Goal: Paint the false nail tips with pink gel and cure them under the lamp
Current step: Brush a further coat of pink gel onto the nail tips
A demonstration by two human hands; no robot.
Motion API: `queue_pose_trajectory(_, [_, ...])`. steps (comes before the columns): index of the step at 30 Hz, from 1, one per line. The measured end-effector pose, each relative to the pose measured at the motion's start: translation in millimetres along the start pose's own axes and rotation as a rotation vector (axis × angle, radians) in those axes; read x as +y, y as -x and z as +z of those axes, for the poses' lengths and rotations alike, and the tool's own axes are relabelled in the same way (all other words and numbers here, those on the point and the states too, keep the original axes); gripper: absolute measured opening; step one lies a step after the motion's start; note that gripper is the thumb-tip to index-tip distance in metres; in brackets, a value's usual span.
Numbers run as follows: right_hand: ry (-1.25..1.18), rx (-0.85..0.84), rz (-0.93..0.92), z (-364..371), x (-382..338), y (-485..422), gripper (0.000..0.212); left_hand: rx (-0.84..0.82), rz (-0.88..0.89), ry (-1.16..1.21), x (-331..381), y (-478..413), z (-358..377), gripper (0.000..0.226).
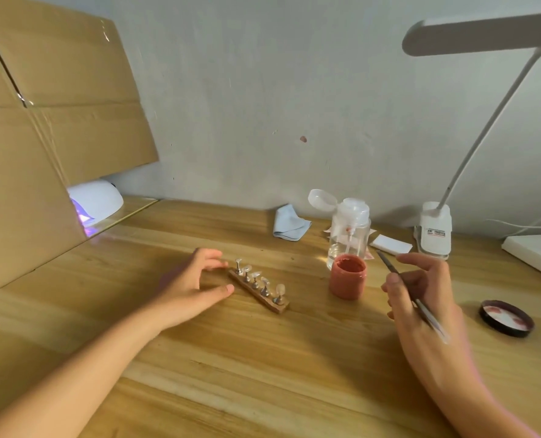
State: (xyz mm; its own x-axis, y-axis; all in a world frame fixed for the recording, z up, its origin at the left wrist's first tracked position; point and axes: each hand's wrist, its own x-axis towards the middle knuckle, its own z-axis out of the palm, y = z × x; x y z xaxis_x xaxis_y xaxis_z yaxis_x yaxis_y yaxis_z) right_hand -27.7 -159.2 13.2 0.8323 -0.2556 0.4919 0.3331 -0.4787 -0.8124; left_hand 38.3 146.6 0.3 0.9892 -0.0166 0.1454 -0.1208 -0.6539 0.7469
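Note:
A wooden strip (pixel 259 295) lies slantwise on the table and carries several small metal stands with clear false nail tips (pixel 256 275) on them. My left hand (pixel 193 284) hovers just left of the strip, fingers and thumb spread around its far end, holding nothing. An open jar of pink gel (pixel 347 281) stands to the right of the strip. My right hand (pixel 421 295) holds a thin brush (pixel 411 295) to the right of the jar, its tip pointing up and away. The white curing lamp (pixel 96 200) glows violet at the far left.
A large cardboard sheet (pixel 50 121) leans over the lamp on the left. Behind the jar stand a clear pump bottle (pixel 348 229), a folded blue cloth (pixel 289 224) and white pads (pixel 391 245). A clip desk lamp (pixel 435 230), power strip (pixel 534 252) and jar lid (pixel 506 317) sit right.

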Motion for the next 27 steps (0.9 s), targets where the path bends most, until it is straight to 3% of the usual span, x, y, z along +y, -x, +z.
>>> queue_pose_trajectory(3, [0.004, 0.006, 0.011, 1, -2, 0, 0.028, 0.055, 0.104, -0.061, 5, -1, 11, 0.038])
queue_pose_trajectory(7, [-0.003, 0.012, 0.030, 1, -5, 1, 0.025, -0.009, 0.154, -0.122, 9, 4, 16, 0.016])
queue_pose_trajectory(11, [-0.013, -0.001, 0.038, 1, -4, 0, 0.020, 0.073, 0.117, -0.089, 8, 5, 18, 0.031])
queue_pose_trajectory(15, [-0.048, -0.012, 0.011, -1, -3, 0, 0.015, 0.206, 0.169, -0.212, 11, 8, 25, 0.029])
queue_pose_trajectory(19, [-0.126, -0.044, 0.000, -1, -2, 3, 0.016, 0.123, 0.090, -0.009, 11, 5, 22, 0.019])
queue_pose_trajectory(27, [-0.161, -0.022, 0.039, -1, -1, 1, 0.015, 0.073, 0.103, -0.006, 17, 2, 25, 0.016])
